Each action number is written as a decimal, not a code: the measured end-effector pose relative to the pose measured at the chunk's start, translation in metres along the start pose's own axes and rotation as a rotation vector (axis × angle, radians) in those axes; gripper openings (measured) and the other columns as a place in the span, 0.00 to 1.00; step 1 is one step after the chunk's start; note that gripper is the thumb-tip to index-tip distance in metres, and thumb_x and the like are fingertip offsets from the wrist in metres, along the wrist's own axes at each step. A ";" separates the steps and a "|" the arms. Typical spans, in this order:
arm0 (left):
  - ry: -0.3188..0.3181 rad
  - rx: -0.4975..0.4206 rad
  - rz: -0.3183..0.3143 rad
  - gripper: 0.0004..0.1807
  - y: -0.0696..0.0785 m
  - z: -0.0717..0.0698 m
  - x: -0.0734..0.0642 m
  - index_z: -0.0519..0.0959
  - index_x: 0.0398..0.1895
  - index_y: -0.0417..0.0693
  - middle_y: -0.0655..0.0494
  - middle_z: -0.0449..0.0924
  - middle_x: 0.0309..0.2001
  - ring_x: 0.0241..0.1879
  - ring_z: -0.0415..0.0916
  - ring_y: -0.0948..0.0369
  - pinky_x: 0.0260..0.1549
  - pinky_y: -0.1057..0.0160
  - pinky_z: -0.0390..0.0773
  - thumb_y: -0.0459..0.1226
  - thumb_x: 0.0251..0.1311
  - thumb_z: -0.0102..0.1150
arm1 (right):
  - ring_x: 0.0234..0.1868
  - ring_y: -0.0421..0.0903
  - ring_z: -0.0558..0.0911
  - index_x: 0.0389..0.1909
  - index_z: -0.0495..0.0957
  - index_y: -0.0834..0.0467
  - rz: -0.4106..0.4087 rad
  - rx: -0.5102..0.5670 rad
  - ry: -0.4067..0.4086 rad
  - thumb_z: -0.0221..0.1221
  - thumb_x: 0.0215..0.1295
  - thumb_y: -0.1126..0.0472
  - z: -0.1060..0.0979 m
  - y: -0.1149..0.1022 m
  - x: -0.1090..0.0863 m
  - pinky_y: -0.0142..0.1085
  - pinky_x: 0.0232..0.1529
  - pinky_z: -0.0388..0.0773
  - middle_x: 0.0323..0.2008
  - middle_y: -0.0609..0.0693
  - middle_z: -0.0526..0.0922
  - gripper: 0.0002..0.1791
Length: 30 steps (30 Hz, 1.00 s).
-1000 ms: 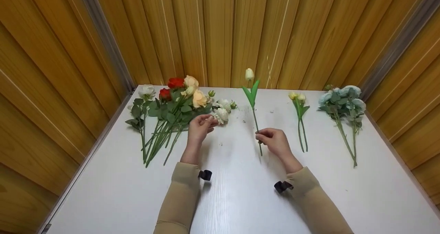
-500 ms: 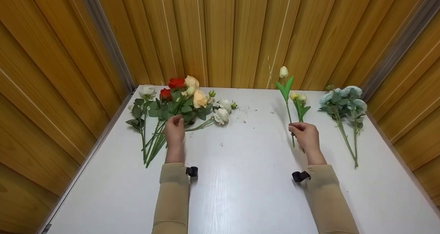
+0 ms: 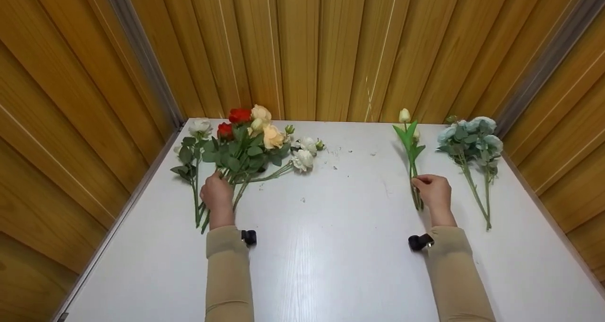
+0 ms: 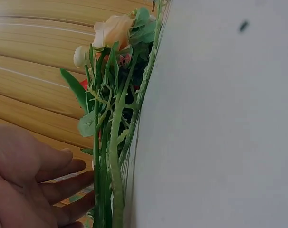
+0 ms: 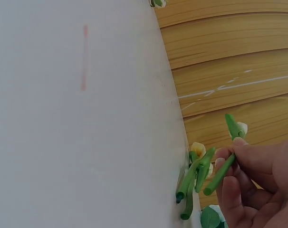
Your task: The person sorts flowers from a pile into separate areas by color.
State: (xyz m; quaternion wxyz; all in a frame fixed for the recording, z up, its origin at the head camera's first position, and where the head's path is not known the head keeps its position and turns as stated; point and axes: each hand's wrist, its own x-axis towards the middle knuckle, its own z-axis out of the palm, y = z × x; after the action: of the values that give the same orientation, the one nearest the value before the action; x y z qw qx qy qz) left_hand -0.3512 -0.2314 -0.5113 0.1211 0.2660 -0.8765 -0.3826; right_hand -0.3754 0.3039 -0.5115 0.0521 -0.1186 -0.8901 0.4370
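Observation:
My right hand pinches the stem of a white tulip between thumb and fingers. This tulip overlaps two others lying on the table; one has a yellow bloom, and their stem ends show below my fingers in the right wrist view. My left hand is at the stems of the left bunch, which has red roses and peach roses. In the left wrist view its fingers are loosely extended, tips right beside the green stems, not curled round them.
Pale blue flowers lie on the table at the right. A white rose lies at the far left, and small white flowers extend from the bunch. Wooden panels rise behind the table.
My right hand has carried the white tulip rightward and lowered it over the other two tulips. My left hand has moved left, from beside the small white flowers to the bunch's stems.

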 end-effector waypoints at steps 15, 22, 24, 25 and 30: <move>-0.127 0.083 -0.030 0.16 -0.006 -0.003 -0.001 0.82 0.57 0.37 0.37 0.83 0.58 0.60 0.78 0.39 0.66 0.38 0.64 0.35 0.73 0.54 | 0.44 0.55 0.84 0.53 0.84 0.68 0.048 -0.006 0.002 0.59 0.75 0.57 0.001 0.014 0.001 0.38 0.41 0.80 0.46 0.64 0.87 0.19; -0.144 0.082 -0.040 0.15 -0.003 -0.006 -0.002 0.84 0.56 0.39 0.39 0.84 0.58 0.60 0.78 0.40 0.67 0.38 0.63 0.37 0.74 0.54 | 0.40 0.51 0.83 0.53 0.83 0.69 0.059 -0.031 -0.008 0.59 0.74 0.56 0.002 0.014 0.000 0.34 0.36 0.77 0.45 0.63 0.86 0.19; -0.129 0.080 -0.030 0.15 -0.002 -0.007 -0.002 0.84 0.55 0.39 0.39 0.84 0.58 0.59 0.79 0.40 0.67 0.37 0.63 0.37 0.74 0.55 | 0.37 0.47 0.81 0.54 0.82 0.69 0.064 -0.028 -0.014 0.59 0.74 0.56 0.002 0.013 0.001 0.32 0.33 0.75 0.44 0.61 0.86 0.19; -0.119 0.074 -0.025 0.15 -0.001 -0.008 -0.002 0.85 0.55 0.39 0.39 0.84 0.57 0.59 0.79 0.40 0.66 0.37 0.63 0.37 0.74 0.55 | 0.36 0.45 0.80 0.54 0.82 0.68 0.068 -0.026 -0.017 0.59 0.74 0.56 0.002 0.013 0.001 0.32 0.33 0.75 0.43 0.60 0.86 0.19; -0.073 0.066 -0.002 0.14 0.002 -0.014 -0.006 0.86 0.54 0.41 0.41 0.85 0.56 0.57 0.80 0.41 0.65 0.39 0.68 0.35 0.74 0.56 | 0.36 0.46 0.79 0.53 0.82 0.68 0.058 -0.037 -0.009 0.59 0.74 0.56 0.002 0.012 0.000 0.32 0.33 0.73 0.42 0.59 0.85 0.19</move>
State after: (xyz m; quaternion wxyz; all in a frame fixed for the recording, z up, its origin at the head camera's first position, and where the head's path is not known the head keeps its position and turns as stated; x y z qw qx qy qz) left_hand -0.3415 -0.2352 -0.5005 0.0799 0.2568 -0.8921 -0.3631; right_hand -0.3735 0.3093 -0.5225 0.0333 -0.1434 -0.8944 0.4223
